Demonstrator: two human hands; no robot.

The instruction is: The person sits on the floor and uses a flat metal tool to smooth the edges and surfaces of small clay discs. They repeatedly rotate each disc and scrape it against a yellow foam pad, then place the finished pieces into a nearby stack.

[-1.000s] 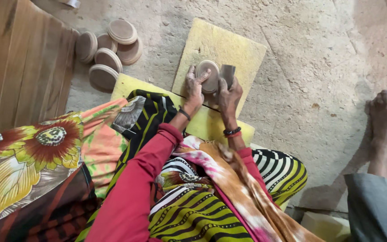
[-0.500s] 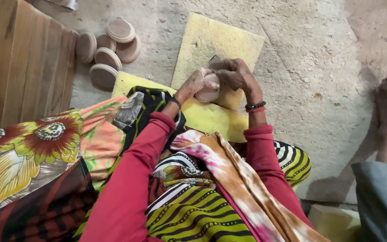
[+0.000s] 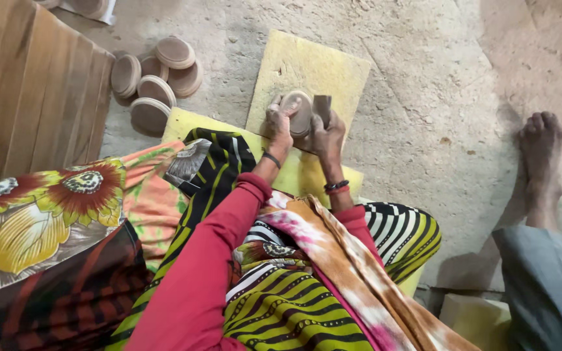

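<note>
My left hand (image 3: 279, 125) grips a round, pale clay piece (image 3: 298, 112) shaped like a small disc or lid, held on edge over a yellow foam pad (image 3: 307, 65). Beside it, my right hand (image 3: 327, 133) holds a small dark flat block (image 3: 322, 108) against the clay piece's side. Both arms wear red sleeves, and dark bangles sit on each wrist. A second yellow pad (image 3: 297, 175) lies under my forearms, over my lap.
Several similar round clay pieces (image 3: 154, 75) are stacked on the dusty floor at upper left, next to a brown wooden board (image 3: 30, 97). Another person's bare foot (image 3: 541, 159) and grey trouser leg rest at right. Floral cloth (image 3: 40, 208) lies at left.
My hands turned the clay piece; half a second ago the right hand covered it from above, now it sits beside it with the dark block showing again.
</note>
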